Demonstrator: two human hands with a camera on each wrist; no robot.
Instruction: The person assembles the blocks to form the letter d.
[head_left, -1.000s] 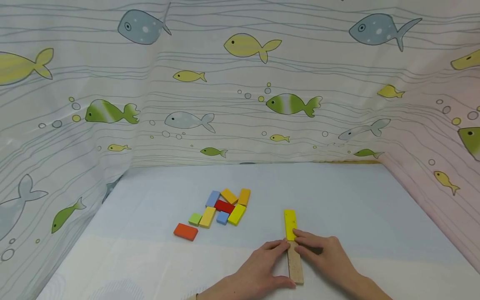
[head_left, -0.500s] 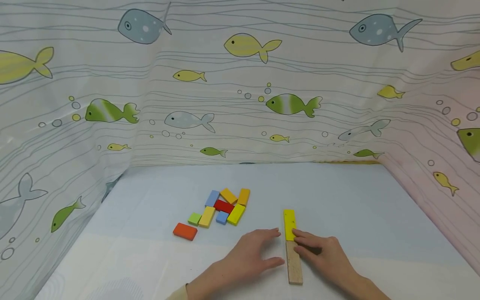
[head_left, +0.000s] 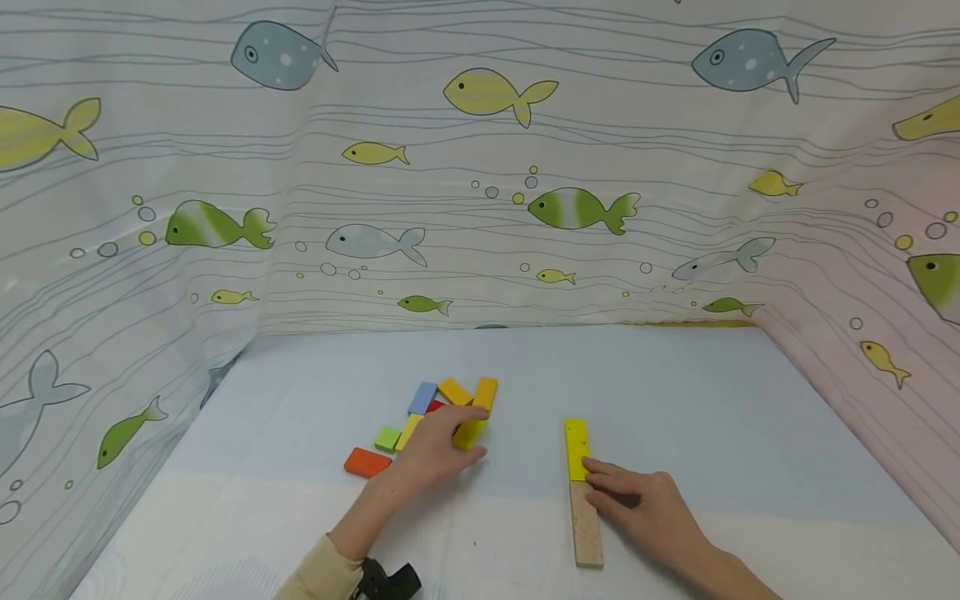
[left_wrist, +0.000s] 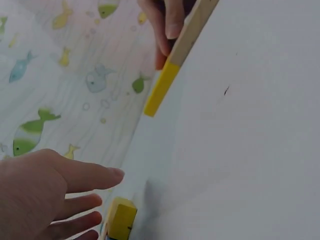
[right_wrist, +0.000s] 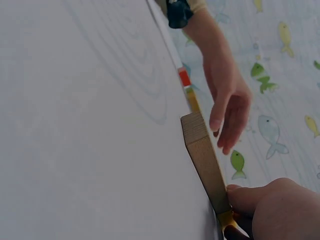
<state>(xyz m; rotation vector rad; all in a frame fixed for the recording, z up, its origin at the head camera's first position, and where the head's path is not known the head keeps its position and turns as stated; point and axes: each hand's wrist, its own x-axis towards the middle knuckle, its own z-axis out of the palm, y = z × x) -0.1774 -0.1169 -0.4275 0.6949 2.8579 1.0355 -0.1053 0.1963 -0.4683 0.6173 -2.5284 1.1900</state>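
Observation:
My left hand (head_left: 437,447) reaches over the cluster of toy blocks, thumb and fingers apart around a yellow block (head_left: 469,433). In the left wrist view, the left hand (left_wrist: 55,200) is just above that yellow block (left_wrist: 122,220), its fingers not closed on it. My right hand (head_left: 651,510) rests with its fingertips against the right side of two blocks laid end to end: a bright yellow block (head_left: 576,446) at the far end and a longer plain wooden block (head_left: 587,525) nearer. In the right wrist view, the wooden block (right_wrist: 205,165) lies beside the right thumb.
Around the left hand lie a red-orange block (head_left: 366,462), a green block (head_left: 387,439), a blue block (head_left: 422,397) and orange-yellow blocks (head_left: 486,392). The left hand partly covers a red one. Fish-patterned cloth (head_left: 480,200) stands behind and beside the table.
My left hand has let go of the wooden block's left side and moved left and away to the block cluster. The right hand stays at the joined blocks.

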